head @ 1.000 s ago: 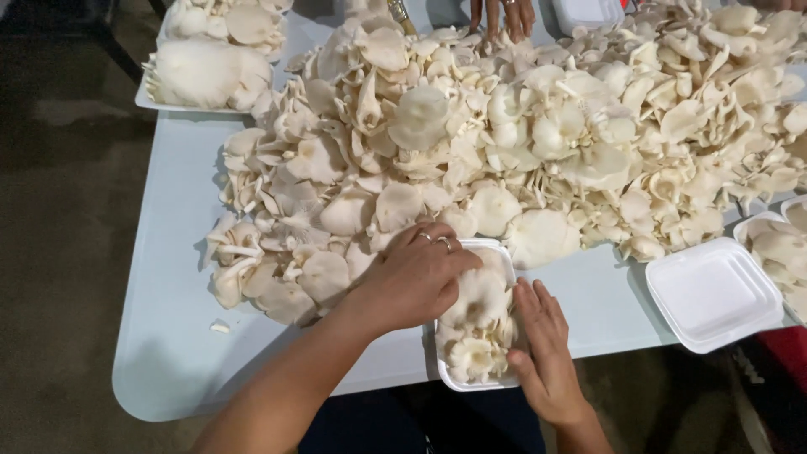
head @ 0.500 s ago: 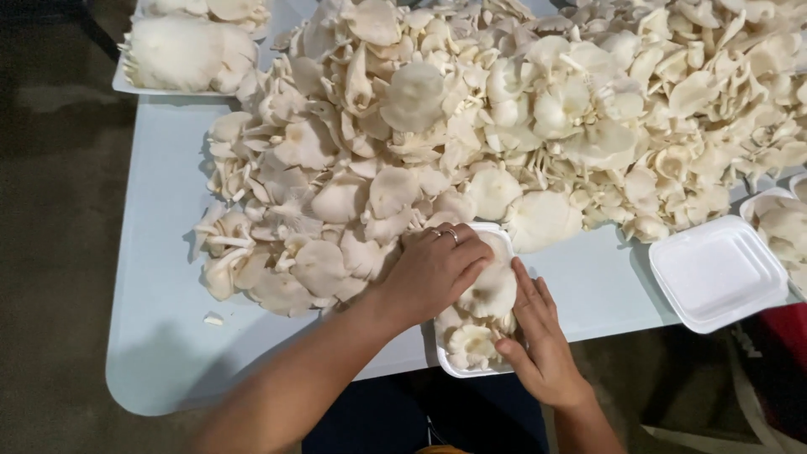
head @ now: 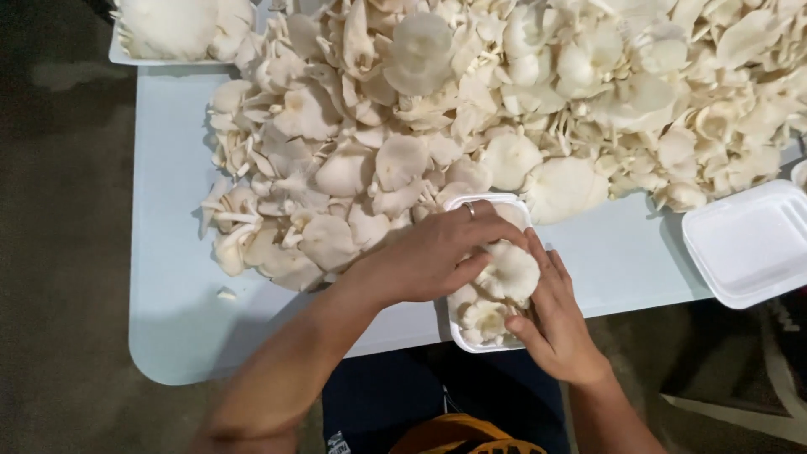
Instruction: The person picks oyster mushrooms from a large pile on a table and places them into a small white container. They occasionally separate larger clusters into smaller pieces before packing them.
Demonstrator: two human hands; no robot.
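One pale blue table (head: 176, 277) carrying one huge mushroom heap (head: 504, 109), three white foam trays showing, one tray (head: 461, 336) at the near edge, left hand (head: 429, 252) fingers clasping a mushroom (head: 508, 271) in it, right hand (head: 556, 324) lying loose-fingered beside it

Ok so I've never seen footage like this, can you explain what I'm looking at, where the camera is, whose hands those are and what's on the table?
The picture comes from a camera worn on a person's head, looking down at their own two bare hands. No machine is involved. A pale blue table carries a big heap of white oyster mushrooms. At its near edge sits a small white foam tray partly filled with mushrooms. The left hand, with a ring on one finger, lies over the tray and presses on a mushroom cap. The right hand steadies the tray's right side. An empty foam tray waits on the right, and a filled tray sits at the far left corner.
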